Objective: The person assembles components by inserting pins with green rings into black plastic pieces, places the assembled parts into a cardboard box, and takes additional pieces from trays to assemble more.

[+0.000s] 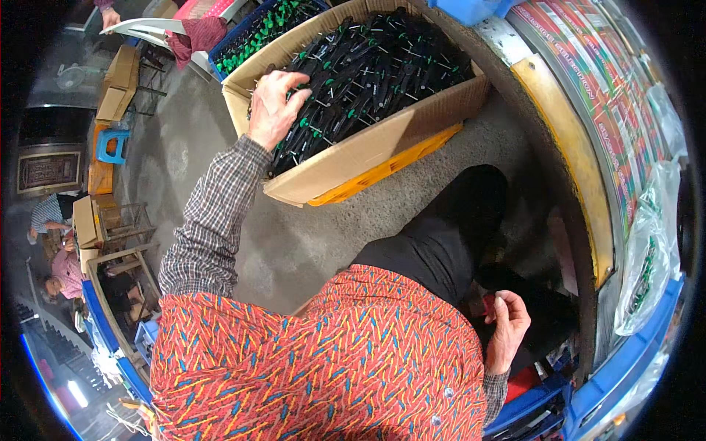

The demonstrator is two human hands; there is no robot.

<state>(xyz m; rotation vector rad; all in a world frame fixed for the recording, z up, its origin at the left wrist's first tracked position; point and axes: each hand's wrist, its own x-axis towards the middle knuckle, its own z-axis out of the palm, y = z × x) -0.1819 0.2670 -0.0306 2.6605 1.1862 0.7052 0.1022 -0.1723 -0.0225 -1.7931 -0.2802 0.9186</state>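
A big cardboard box (368,136) is heaped with slim black pieces (368,73) bearing green parts and thin metal shafts, which look like small screwdrivers. Over its left side reaches my left hand (274,110), thumb and forefinger apart above the pile, with nothing visible between them. Down at the right, beside my lap, my right hand (507,329) has its fingers curled in. A small dark red thing (488,306) shows at its fingertips; its kind cannot be made out.
Beneath the box is a yellow crate (390,167). A blue crate of green pieces (268,33) stands behind it. Along the right runs a bench with a yellow edge (570,169), stacked printed cards (581,66) and a clear plastic bag (651,250). Other people sit far left; another person's hand (110,18) shows at top left.
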